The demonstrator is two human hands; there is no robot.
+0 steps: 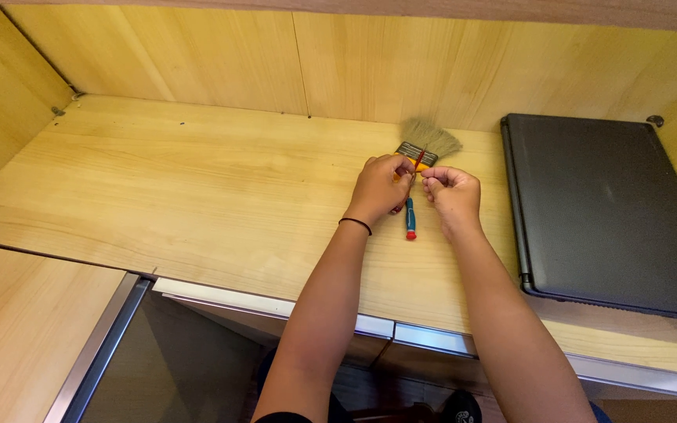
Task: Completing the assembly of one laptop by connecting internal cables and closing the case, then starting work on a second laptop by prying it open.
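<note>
left hand (379,186): pinching a thin red tool (417,161) just before the paintbrush (425,144) | right hand (451,191): grip pressed together on the same tool, steadying it | screwdriver (410,218): flat on surface (197,196), between wrists | laptop (601,211): shut, right of brush

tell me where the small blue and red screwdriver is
In the head view the small blue and red screwdriver lies on the pale wooden shelf, between the left hand and right hand, just below the bristle brush.
</note>
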